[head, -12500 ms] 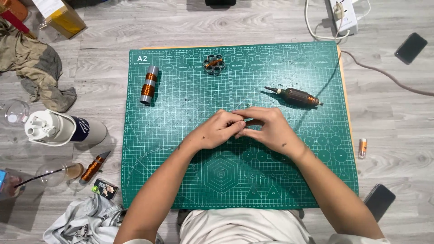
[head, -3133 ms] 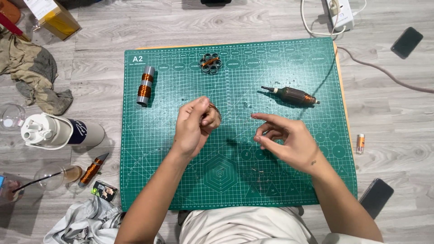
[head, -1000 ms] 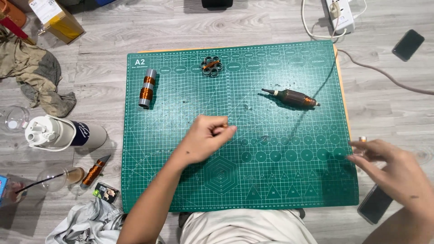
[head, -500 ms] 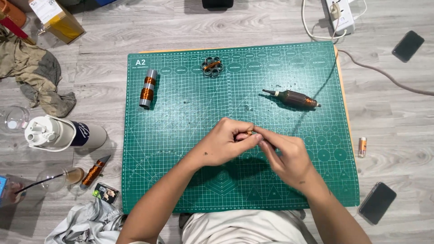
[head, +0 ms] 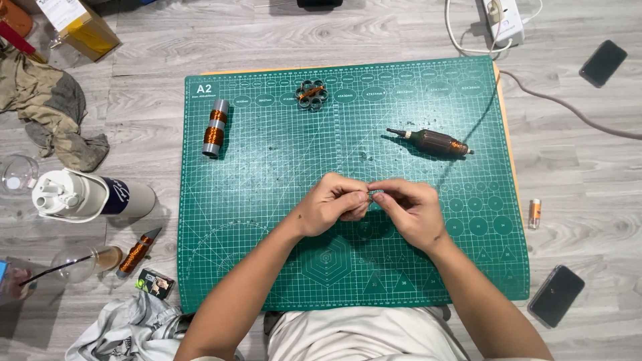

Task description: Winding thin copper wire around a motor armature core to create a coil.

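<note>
On a green gridded cutting mat (head: 254,220) laid over grey floorboards, the left hand (head: 332,204) and right hand (head: 408,208) meet fingertip to fingertip at the mat's centre, pinching a tiny part too small to identify, apparently mid-assembly, with the brown corded tool (head: 433,141) lying at one o'clock.

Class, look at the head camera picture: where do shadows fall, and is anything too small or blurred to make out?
Head view: even overhead light, with soft shadows under the left hand and right hand on the green cutting mat; the soldering iron casts a short shadow; the piece pinched between the fingers is too small to identify; no strong glare.
</note>
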